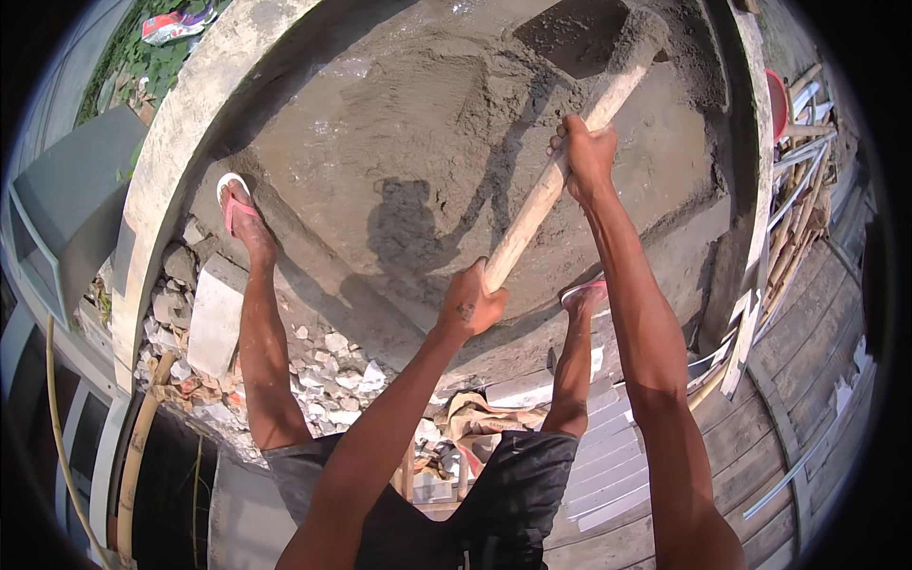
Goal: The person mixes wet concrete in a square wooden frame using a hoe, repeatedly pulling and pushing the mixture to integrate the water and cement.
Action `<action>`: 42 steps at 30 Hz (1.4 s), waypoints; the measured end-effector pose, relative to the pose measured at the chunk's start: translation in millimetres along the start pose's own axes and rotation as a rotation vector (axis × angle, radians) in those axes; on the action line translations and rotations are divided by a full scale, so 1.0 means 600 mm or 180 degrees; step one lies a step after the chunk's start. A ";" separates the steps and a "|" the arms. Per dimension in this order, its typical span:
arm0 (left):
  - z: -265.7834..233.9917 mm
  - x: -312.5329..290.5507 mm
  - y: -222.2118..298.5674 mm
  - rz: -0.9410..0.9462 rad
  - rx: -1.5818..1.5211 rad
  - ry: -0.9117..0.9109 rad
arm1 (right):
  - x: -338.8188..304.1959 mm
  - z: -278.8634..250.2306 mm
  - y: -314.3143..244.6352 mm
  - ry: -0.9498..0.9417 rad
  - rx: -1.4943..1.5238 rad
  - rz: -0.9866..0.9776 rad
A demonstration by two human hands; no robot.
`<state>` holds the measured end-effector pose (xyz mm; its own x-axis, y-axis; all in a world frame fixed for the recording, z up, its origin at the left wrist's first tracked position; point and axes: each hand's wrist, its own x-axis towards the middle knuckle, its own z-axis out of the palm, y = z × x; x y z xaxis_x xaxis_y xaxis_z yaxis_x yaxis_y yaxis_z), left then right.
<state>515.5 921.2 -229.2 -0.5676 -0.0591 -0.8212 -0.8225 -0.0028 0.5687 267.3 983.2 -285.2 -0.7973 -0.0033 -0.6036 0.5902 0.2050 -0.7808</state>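
Both of my hands are wrapped round the pale wooden handle of a hoe (532, 214). My left hand (472, 302) is closed on the handle's near end, between my legs. Farther up, my right hand (587, 157) grips it nearer the head. The mortar-caked blade (576, 36) lies at the far right, against wet grey mortar (418, 109). The mortar spreads over a shallow bed with a ridged heap toward its middle, and my shadow falls across it.
A pale concrete rim (195, 114) curves round the bed. Broken rubble (332, 366) and a light block (217, 313) lie near my sandalled feet. To the right are a red basin (777, 104), stacked sticks (793, 223) and wooden planks (807, 332). A grey-green panel (71, 190) stands left.
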 end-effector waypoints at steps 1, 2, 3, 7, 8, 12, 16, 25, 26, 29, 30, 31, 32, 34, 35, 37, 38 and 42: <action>-0.007 0.042 0.045 -0.0076 0.0047 0.0171 | 0.068 0.012 -0.014 0.0110 -0.0103 -0.0172; -0.015 0.079 0.084 -0.0143 -0.0091 0.0007 | 0.123 0.016 -0.022 0.0060 -0.0424 -0.0112; -0.013 0.102 0.108 -0.0188 -0.0239 -0.0149 | 0.166 0.014 -0.017 0.0109 -0.0809 -0.0012; 0.037 0.025 -0.026 -0.0536 -0.0169 0.0113 | 0.058 0.038 0.128 -0.0089 -0.0666 0.0583; 0.037 -0.024 -0.071 -0.0676 -0.0172 0.0162 | -0.006 0.047 0.160 -0.0096 -0.0628 0.0750; 0.050 -0.212 -0.231 -0.0614 -0.0147 0.0339 | -0.220 0.042 0.225 -0.0141 -0.0065 0.1332; 0.009 -0.307 -0.302 -0.0863 0.0459 0.0026 | -0.396 0.000 0.265 0.0079 -0.0059 0.1247; -0.012 -0.107 -0.123 -0.0046 0.0253 0.0017 | -0.174 -0.027 0.046 0.0039 0.0725 0.0912; -0.013 -0.033 -0.055 -0.0143 0.0588 -0.0213 | -0.084 -0.037 0.026 0.0102 0.0686 0.0684; -0.027 0.135 0.076 0.0322 0.0195 0.0084 | 0.175 -0.026 -0.017 0.0153 0.0492 0.0329; -0.018 0.174 0.134 0.0206 0.0246 0.0010 | 0.262 -0.044 -0.028 0.0261 0.0342 0.0172; -0.016 0.195 0.157 0.0129 0.0219 0.0086 | 0.293 -0.028 -0.028 0.0179 0.0100 0.0348; 0.015 0.208 0.185 0.0174 0.0036 0.0059 | 0.359 -0.076 -0.035 0.0033 -0.0297 0.0233; 0.045 0.182 0.125 -0.0106 -0.0112 0.0071 | 0.300 -0.062 0.053 -0.0054 -0.0415 0.0365; 0.059 0.153 0.088 -0.0347 -0.0278 0.0159 | 0.241 -0.031 0.094 -0.0201 -0.0527 0.0439; 0.078 0.081 0.011 -0.0654 -0.0422 0.0223 | 0.133 0.003 0.127 -0.0421 -0.0804 0.0428; 0.096 0.035 -0.024 -0.0683 -0.0473 0.0246 | 0.085 -0.001 0.145 -0.0646 -0.0857 0.0565; 0.101 -0.169 -0.170 -0.0884 -0.0349 0.0299 | -0.169 0.009 0.210 -0.0152 -0.0700 0.0999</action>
<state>654.7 988.0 -206.7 -0.3116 -0.1330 -0.9409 -0.9340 -0.1392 0.3290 423.4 1004.0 -323.3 -0.5723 0.0485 -0.8186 0.7593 0.4082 -0.5067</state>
